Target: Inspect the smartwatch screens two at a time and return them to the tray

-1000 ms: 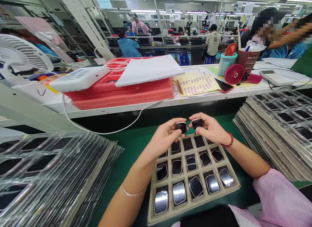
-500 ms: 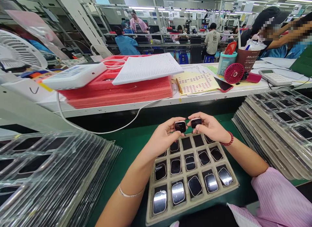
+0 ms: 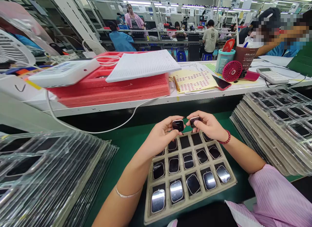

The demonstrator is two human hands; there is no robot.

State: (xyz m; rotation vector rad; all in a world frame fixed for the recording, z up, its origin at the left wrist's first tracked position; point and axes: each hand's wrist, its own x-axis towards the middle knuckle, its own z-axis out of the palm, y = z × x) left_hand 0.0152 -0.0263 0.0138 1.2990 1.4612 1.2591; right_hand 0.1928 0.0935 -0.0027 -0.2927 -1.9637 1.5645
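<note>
My left hand is closed on a square watch with a dark screen that shows a small line of light text. Close beside it, my right hand grips a second watch, with the thumb over its dark face. Both watches are held above the far edge of a beige tray, which lies on the green bench. Several square watches rest face up in the tray's compartments. Two compartments in the far row hold no watch; my hands partly hide that row.
Tall stacks of filled trays stand at the left and right. Across the back, a white shelf carries red foam, a notebook, a pink fan and a calculator. A white cable hangs down. People sit beyond.
The view has shifted slightly, so most things appear a little further left. My right thumb now lies further across its watch's face. Both hands still hold their watches.
</note>
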